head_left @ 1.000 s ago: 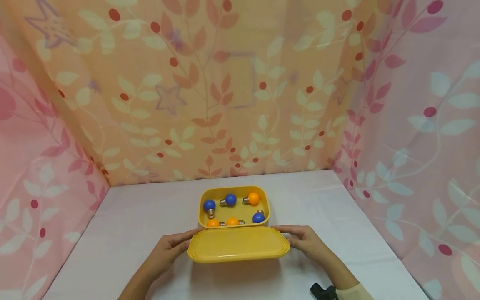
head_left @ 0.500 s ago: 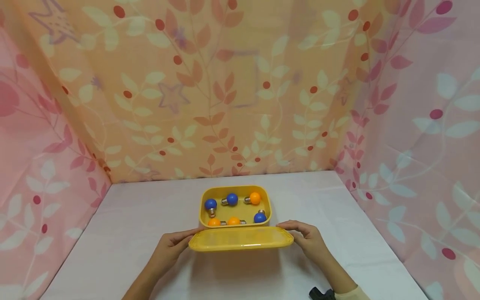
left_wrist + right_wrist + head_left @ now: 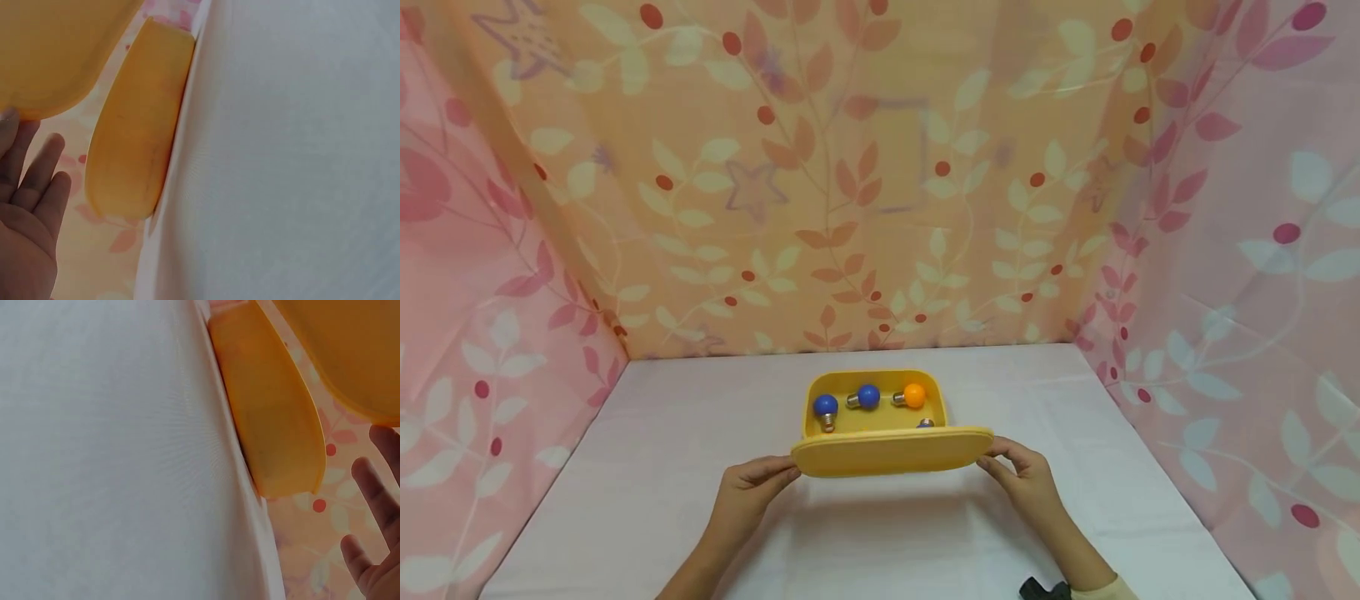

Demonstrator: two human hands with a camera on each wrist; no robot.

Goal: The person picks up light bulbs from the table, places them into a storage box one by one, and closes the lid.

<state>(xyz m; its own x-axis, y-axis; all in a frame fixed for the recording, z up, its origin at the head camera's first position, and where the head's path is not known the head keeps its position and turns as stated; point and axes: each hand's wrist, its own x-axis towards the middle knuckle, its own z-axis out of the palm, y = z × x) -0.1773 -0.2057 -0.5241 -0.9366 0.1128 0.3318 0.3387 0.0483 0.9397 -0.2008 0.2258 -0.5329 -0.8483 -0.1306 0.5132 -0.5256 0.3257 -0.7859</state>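
Observation:
My left hand and my right hand pinch the two ends of a yellow lid. The lid is tilted on edge, raised over the near side of a yellow plastic box. Inside the box lie small light bulbs: a blue bulb, another blue bulb and an orange bulb. One more bulb base peeks over the lid, which hides the box's front part. Both wrist views show the lid held clear above the box wall, the lower fingers spread away from it.
A white cloth covers the table under the box. Patterned curtains enclose the back and both sides. A black device sits by the right wrist at the bottom edge.
The lid has tipped up and moved forward over the box's near side, hiding the front orange bulbs. Both hands have turned with it. The head view has shifted slightly.

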